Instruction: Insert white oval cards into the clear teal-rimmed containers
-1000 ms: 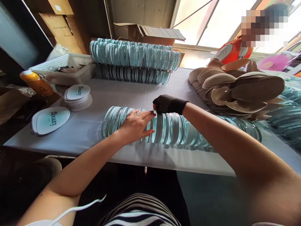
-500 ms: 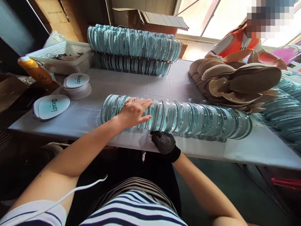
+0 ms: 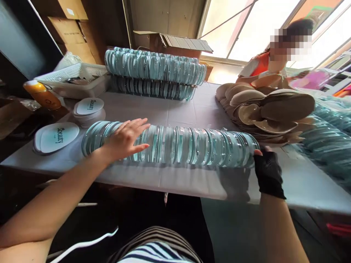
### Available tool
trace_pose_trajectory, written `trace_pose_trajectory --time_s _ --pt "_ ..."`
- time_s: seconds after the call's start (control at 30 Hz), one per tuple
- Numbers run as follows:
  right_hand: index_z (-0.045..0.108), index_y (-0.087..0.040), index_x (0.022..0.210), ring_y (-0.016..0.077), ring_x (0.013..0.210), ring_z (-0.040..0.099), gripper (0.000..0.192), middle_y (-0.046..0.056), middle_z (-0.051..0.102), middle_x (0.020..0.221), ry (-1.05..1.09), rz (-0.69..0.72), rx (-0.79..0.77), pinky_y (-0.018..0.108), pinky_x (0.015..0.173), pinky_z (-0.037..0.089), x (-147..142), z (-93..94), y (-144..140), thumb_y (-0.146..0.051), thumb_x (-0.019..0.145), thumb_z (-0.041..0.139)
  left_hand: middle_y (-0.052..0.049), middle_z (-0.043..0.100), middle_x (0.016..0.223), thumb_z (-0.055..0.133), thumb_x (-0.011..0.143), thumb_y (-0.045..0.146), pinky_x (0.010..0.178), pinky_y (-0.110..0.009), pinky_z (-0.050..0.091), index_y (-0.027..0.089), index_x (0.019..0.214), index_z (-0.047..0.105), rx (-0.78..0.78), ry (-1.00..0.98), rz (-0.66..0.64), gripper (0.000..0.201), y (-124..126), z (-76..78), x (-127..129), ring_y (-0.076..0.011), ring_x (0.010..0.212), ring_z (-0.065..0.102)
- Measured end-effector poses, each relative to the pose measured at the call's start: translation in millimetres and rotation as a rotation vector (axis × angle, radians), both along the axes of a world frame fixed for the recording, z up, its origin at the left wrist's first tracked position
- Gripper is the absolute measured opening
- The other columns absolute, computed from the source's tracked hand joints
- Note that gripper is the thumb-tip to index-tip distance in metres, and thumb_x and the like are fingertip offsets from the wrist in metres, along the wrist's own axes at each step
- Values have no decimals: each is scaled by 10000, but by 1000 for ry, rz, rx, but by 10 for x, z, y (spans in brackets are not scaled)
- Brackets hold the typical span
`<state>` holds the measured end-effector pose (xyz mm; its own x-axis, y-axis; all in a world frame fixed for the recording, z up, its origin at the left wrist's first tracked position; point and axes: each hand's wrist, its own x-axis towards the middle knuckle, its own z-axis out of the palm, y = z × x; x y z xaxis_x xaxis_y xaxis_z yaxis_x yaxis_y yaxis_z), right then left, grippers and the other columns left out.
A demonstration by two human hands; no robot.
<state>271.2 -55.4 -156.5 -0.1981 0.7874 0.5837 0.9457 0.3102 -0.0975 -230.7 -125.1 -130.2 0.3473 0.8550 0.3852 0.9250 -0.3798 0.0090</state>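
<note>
Pale blue-green glass discs stood on edge in one long row (image 3: 175,144) across a table (image 3: 192,109) covered in white cloth. The discs were too many and too closely packed to count. The row's long axis ran left to right, parallel to the near table edge, and the disc faces pointed along that line.

The left hand (image 3: 124,140), bare, lay flat on top of the row near its left end, fingers spread and straight, gripping nothing. The right hand (image 3: 267,171), in a black mesh glove, pressed against the row's right end; whether its fingers curled round the last disc could not be told.

A strip of bare cloth lay between the row and the near edge, and a wider bare stretch lay behind the row.

At the back, two more rows (image 3: 153,73) of discs lay stacked one on the other. Two piles of white oval labels (image 3: 56,137) sat at the left, near a white basket (image 3: 74,78) and one orange bottle (image 3: 42,95). A heap of beige oval pieces (image 3: 271,106) crowded the right side, close behind the row's end. One other person (image 3: 260,65) in orange stood beyond it.
</note>
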Motion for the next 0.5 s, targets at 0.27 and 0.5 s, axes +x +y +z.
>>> trace_pose_trajectory --time_s 0.27,0.5 --pt "555 -262 1333 227 962 665 428 83 705 1087 -171 448 -418 333 833 495 -2251 751 560 -320 917 470 -68 512 1427 438 915 565 1113 -457 319 249 1404 455 -63 -27 -100 582 269 11 389 -255 1300 478" --pt "701 -144 914 143 755 606 260 30 711 871 -588 786 -797 213 641 422 -3128 807 986 -29 684 662 -78 619 1296 488 849 540 970 -498 443 291 1285 600 23 -47 -40 514 294 -201 377 -327 1083 612"
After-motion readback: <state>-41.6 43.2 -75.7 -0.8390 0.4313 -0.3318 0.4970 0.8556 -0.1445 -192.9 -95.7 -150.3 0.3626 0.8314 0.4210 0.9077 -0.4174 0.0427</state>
